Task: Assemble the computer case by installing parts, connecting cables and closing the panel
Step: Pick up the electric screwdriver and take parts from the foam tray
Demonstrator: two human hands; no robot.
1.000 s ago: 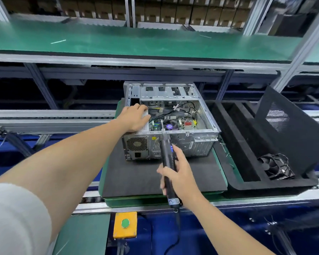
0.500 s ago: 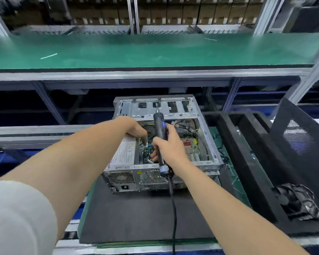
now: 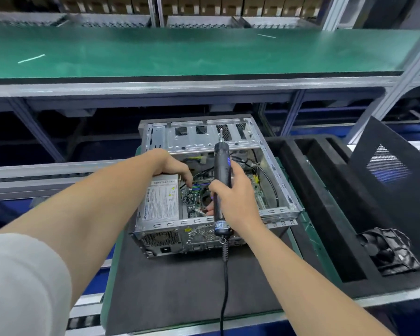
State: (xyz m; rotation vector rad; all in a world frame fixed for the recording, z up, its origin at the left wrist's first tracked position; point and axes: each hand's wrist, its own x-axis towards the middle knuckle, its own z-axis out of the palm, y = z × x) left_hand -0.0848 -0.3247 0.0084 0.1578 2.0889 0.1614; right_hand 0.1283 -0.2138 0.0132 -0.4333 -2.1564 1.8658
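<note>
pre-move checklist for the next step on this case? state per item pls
1. Right hand grips screwdriver: ok.
2. Bit on a screw: not ok, the tip points away, above the board.
3. Left hand holds a screw or part: cannot tell, fingertips are down in the case.
4. Case flat on mat: ok.
5. Fan fitted: not ok, lies in the foam tray.
6. Panel on: not ok, leans at the right.

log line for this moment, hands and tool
step: work inside open computer case | left hand: fingers down at motherboard, grasp unclear | right hand: grips electric screwdriver over case
</note>
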